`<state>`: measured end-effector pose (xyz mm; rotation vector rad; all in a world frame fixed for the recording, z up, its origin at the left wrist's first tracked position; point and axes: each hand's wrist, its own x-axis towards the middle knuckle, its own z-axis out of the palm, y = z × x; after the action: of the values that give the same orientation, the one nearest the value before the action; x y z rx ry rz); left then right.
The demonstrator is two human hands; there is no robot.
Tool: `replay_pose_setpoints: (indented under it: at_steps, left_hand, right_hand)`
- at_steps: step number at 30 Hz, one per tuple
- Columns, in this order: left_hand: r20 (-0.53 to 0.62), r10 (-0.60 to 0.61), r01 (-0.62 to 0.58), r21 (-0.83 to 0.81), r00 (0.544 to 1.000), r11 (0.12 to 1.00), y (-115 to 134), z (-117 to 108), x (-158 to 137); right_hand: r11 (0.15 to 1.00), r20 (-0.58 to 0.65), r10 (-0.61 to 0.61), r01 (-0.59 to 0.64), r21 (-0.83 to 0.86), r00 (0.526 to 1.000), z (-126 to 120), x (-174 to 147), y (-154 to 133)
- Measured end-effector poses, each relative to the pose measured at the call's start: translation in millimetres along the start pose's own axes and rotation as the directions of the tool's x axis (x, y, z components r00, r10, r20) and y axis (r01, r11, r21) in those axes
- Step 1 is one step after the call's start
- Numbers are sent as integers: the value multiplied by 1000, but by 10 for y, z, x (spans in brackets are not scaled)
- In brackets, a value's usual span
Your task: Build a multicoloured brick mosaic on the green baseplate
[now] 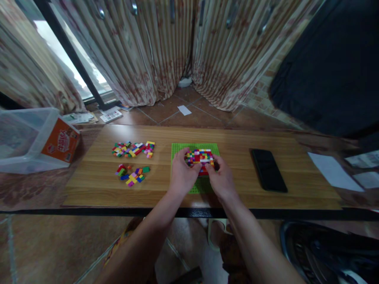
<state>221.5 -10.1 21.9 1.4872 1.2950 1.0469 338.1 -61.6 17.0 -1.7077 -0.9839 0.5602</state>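
Note:
A block of many-coloured toy bricks (204, 156) is at the middle of the table, over a green baseplate (177, 147). My left hand (184, 170) grips its left side, with the thumb on the near edge. On the opposite side, my right hand (221, 173) holds the block with its thumb also at the near edge. Both hands are closed around it, and some fingertips are hidden behind the bricks. Whether the block is fixed to the baseplate or held just above it, I cannot tell.
Two loose heaps of bricks, a far one (133, 150) and a near one (133, 175), lie on the left of the wooden table (160, 189). A black phone (268, 169) rests to the right. A clear plastic bin (26, 146) stands beyond the table's left end.

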Motion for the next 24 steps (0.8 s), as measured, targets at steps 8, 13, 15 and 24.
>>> replay_pose_setpoints:
  at_steps: [8,13,15,24]
  left_hand:
    - [60,29,-24,-90,998,996,-34,-110,-14]
    - [-2,15,-15,-122,1000,992,-19,-273,73]
    - [-44,19,-24,-134,999,991,-11,-358,134]
    - [-291,-56,48,-34,955,998,-90,-1006,458]
  right_hand:
    - [996,81,30,-37,83,996,-113,-70,-74]
    - [976,-45,135,-125,180,990,-235,7,-99]
    - [968,-91,167,-146,203,982,-280,51,-98]
    - [939,-87,233,-201,280,969,-333,74,-90]
